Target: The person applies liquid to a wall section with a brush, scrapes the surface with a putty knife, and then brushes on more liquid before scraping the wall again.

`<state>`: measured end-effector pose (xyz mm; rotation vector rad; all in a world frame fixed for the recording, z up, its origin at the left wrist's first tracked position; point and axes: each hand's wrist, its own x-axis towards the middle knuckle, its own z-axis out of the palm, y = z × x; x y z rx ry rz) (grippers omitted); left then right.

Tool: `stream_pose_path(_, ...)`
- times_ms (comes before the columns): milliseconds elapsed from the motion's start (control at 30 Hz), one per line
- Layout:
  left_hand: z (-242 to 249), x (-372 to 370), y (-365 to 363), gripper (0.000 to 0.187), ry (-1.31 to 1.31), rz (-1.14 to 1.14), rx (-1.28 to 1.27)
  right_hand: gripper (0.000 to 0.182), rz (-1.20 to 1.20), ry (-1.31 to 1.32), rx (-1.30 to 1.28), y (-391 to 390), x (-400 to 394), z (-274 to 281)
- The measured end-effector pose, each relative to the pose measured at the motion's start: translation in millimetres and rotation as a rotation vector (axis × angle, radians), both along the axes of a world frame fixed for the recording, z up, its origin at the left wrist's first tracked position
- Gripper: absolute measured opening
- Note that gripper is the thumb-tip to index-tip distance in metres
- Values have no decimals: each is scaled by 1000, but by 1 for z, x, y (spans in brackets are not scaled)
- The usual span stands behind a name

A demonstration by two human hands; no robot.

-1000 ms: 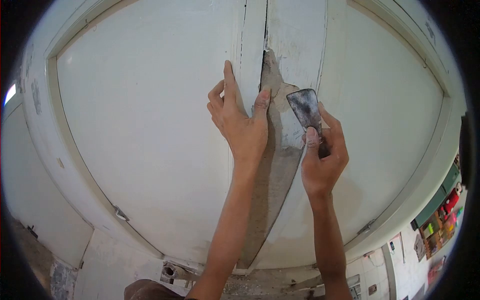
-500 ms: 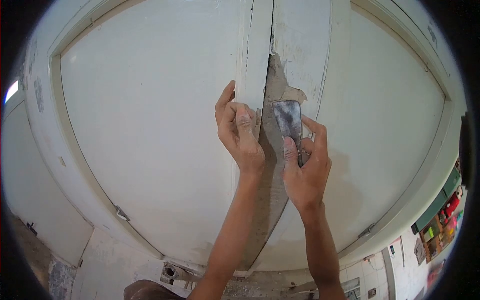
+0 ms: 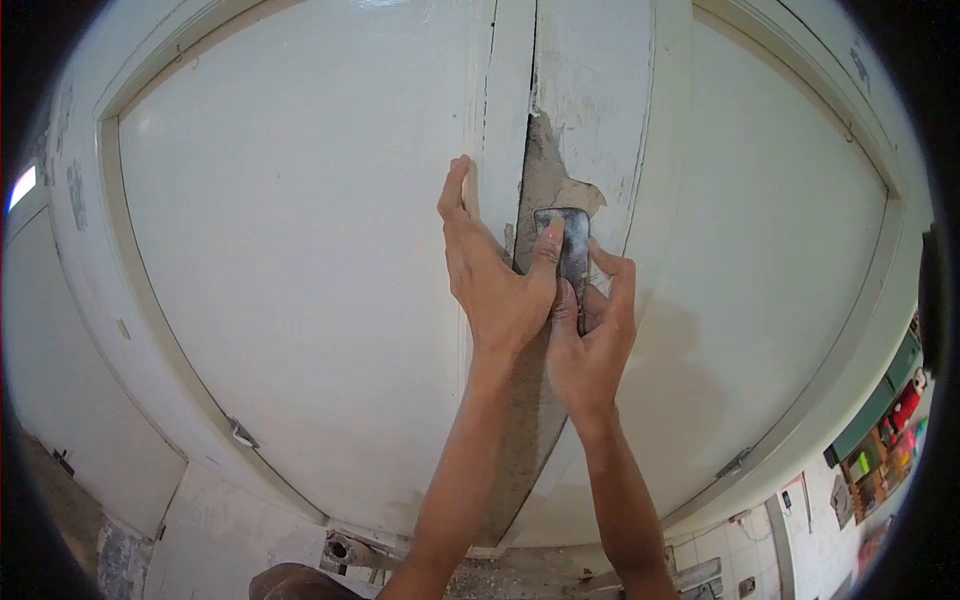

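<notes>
two hands meet at the seam between the white door panels. my right hand (image 3: pixel 588 345) pinches the handle of a putty knife (image 3: pixel 568 250), thumb on its front and fingers curled round behind; the blade rises straight above this hand, its long axis running up along the grey filler strip (image 3: pixel 530 400) that fills the gap between the doors. my left hand (image 3: pixel 495 280) lies just to the left of the blade, fingers stretched up flat against the left door (image 3: pixel 300 250), the thumb reaching across to press on the blade's face. so both hands touch the knife, the right one carrying it. the blade is dark, flat, worn metal with rounded top corners and pale smears. the filler looks rough and matte, ragged at its upper edge where it spreads onto the right door (image 3: pixel 760 230), whose paint is smooth but scuffed and cracked near the seam.
</notes>
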<state>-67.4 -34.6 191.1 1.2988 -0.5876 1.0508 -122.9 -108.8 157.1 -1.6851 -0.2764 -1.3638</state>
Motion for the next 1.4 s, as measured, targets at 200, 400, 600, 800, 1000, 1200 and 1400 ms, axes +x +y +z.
stream_pose_path(200, 3, 1, -6, 69, -36, 44, -39, 39, 41, 114, 54, 7, -2, 2)
stream_pose_path(400, -2, 10, -10, 43, -155, 194, -43, 39, 134, -4, 120, 12, 4, -2)
stream_pose_path(600, -2, 14, -14, 33, -146, 254, -65, 37, 38, -31, 83, 9, 9, -1)
stream_pose_path(800, 3, 16, -7, 25, -125, 4, -135, 32, -99, -62, -27, 13, 4, 11)
stream_pose_path(1000, -4, 15, 1, 17, -159, -161, -228, 35, 88, 21, 143, 10, -8, -3)
stream_pose_path(1200, -12, 19, -4, 31, -190, -325, -315, 36, 115, -17, 188, 10, -7, 1)
stream_pose_path(1400, -11, 10, -1, 32, -125, -263, -253, 34, 46, 7, 124, 18, -6, 17)
